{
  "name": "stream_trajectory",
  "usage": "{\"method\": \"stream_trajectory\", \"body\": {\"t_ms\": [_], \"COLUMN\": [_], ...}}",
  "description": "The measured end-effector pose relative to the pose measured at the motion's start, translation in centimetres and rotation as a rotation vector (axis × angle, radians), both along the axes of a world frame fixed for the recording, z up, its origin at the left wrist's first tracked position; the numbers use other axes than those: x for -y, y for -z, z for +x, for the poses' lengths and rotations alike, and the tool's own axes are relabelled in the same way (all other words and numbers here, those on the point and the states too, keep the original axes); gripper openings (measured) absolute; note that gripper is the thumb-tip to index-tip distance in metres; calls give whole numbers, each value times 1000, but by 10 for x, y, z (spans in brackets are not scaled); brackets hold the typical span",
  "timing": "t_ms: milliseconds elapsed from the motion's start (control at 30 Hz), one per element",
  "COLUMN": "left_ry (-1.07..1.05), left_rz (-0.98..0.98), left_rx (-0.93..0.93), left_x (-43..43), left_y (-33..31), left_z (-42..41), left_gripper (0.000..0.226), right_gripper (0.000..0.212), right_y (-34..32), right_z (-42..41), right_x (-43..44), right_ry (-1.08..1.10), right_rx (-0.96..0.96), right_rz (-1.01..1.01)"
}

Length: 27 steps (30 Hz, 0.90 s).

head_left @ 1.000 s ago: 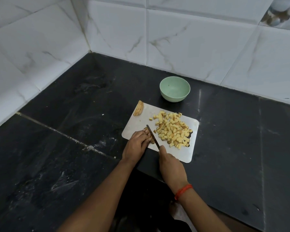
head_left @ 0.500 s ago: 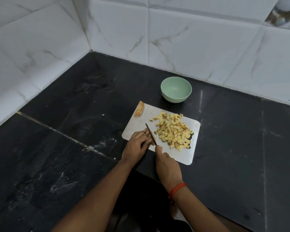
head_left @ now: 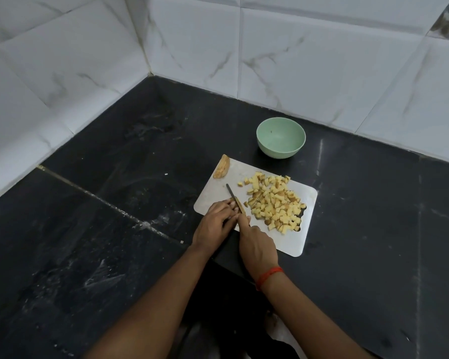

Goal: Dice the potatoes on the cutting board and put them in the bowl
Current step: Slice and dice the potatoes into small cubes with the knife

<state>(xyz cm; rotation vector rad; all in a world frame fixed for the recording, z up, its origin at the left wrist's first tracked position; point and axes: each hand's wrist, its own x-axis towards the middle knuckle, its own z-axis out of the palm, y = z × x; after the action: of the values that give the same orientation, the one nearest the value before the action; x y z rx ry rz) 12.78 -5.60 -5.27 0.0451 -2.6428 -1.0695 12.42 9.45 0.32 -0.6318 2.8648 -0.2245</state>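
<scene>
A knife (head_left: 232, 194) is being gripped by the right hand (head_left: 257, 244), fingers wrapped round the handle and the forefinger lying along its top. The blade is being pointed toward 11 o'clock, edge down on the cutting board (head_left: 290, 242). The left hand (head_left: 214, 225) is being kept at the board's 7 o'clock edge, fingers bent and set tight against the left face of the blade. What lies beneath those fingertips is hidden, so it cannot be told whether anything is being pinched. The diced potatoes (head_left: 275, 203) are being kept in a loose heap over the 3 o'clock half of the board, just right of the blade, with skin showing on several cubes. One uncut potato piece (head_left: 222, 170) is lying at the board's 10 o'clock corner. The green bowl (head_left: 280, 151) is standing upright at 12 o'clock from the board, near it but apart. Board and bowl are being carried by a black stone counter (head_left: 114, 229), and white marbled tiles (head_left: 296, 60) are lining the walls behind. A red thread (head_left: 268, 275) is being worn on the right wrist.
</scene>
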Motion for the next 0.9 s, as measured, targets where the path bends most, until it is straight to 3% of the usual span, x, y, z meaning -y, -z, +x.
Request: {"method": "stream_trajectory", "body": {"t_ms": [233, 433, 533, 733, 900], "left_ry": [-8, -150, -142, -153, -94], "left_rz": [-68, -25, -16, -8, -55], "left_rx": [49, 58, 35, -4, 50], "left_x": [-3, -2, -6, -2, 5], "left_y": [4, 4, 1, -6, -3], "left_z": [0, -7, -3, 0, 2], "left_gripper": [23, 19, 20, 29, 33], "right_gripper": [42, 40, 11, 16, 11], "right_y": [10, 12, 11, 8, 23], "right_z": [52, 92, 86, 38, 11], "right_x": [-41, -54, -61, -50, -58], "right_ry": [-1, 18, 85, 254, 333], "right_rx": [58, 37, 90, -80, -139], "right_rz": [67, 101, -52, -688, -852]}}
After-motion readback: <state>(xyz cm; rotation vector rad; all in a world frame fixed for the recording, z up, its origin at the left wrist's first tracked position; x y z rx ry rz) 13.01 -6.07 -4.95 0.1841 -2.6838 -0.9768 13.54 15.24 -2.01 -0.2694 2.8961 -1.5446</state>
